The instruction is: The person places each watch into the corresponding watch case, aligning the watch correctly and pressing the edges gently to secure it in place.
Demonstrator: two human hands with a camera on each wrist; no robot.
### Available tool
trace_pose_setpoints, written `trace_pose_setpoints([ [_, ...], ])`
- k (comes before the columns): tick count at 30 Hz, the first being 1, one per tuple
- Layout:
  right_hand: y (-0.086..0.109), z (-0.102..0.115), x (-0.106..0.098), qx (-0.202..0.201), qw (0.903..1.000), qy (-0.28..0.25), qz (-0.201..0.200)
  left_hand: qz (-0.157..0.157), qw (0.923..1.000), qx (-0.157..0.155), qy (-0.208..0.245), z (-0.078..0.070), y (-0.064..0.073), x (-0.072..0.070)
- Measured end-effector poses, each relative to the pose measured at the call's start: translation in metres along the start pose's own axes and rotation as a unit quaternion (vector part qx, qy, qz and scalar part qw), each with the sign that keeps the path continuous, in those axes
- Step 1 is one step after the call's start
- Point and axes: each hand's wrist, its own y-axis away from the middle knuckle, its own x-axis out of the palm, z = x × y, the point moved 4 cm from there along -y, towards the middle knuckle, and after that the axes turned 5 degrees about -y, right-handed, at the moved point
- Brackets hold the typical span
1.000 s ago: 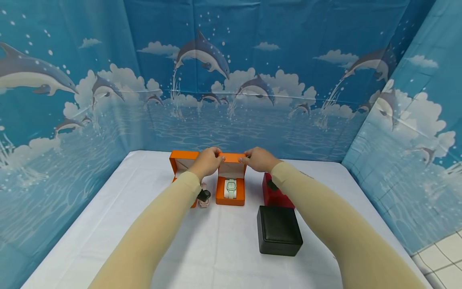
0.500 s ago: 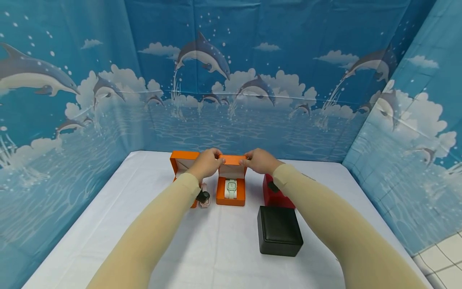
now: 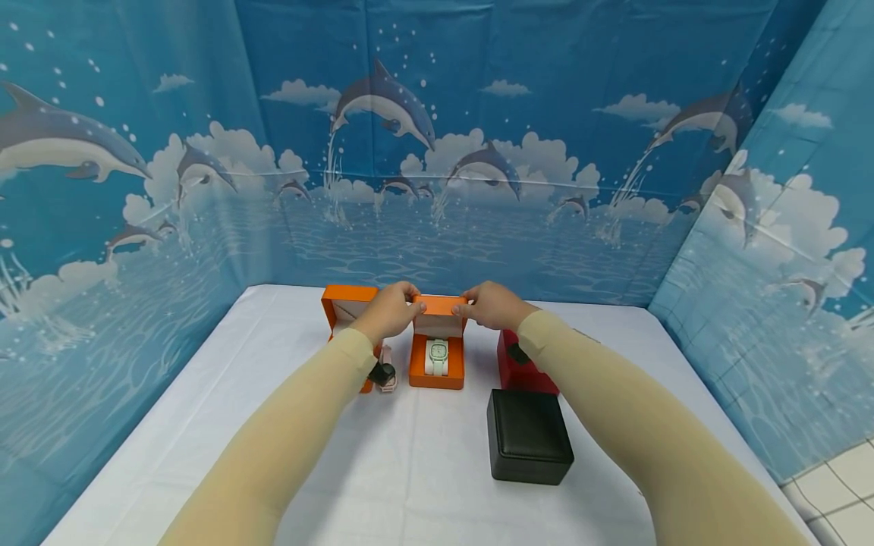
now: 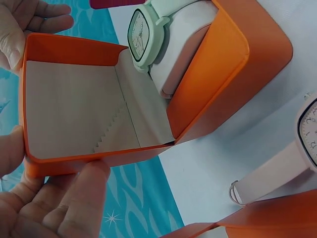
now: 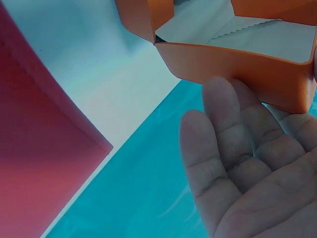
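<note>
An orange watch box [image 3: 437, 383] stands in the middle of the table with its lid [image 3: 438, 305] raised. Inside, a mint-green watch [image 3: 438, 352] is strapped round a pale cushion [image 4: 181, 44]. My left hand [image 3: 389, 312] pinches the lid's left corner, thumb in front and fingers behind. At the right corner, my right hand [image 3: 498, 305] grips the lid in the same way. In the right wrist view several right-hand fingers [image 5: 223, 129] lie along the lid's outer side. The lid's pale lining [image 4: 74, 104] faces me.
A second orange box [image 3: 350, 294], lid up, stands on the left, partly behind my left arm. Beside it lies a pink watch [image 3: 388, 383]. To the right are a red box [image 3: 526, 375], half hidden by my right sleeve, and a closed black box [image 3: 530, 437].
The lid has tilted slightly forward and down, showing more of its top face. Both hands have moved with it, keeping their hold. The other boxes have stayed put.
</note>
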Motion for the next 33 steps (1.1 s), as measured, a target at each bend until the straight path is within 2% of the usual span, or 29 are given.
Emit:
trace_pose_setpoints([
  [12,-0.0003,-0.0002,0.0020,0.001,0.9999,0.010,0.011,0.013,0.9999,0.002,0.008,0.0038,0.0011,0.0007],
  [27,0.0028,-0.0011,0.0063,0.005,0.9995,0.009,0.030,0.043,0.9990,0.010,-0.004,0.0083,0.0034,0.0012],
  [33,0.0039,-0.0017,0.0102,-0.002,0.9990,0.015,0.042,0.062,0.9981,0.004,-0.007,0.0106,0.0050,0.0017],
])
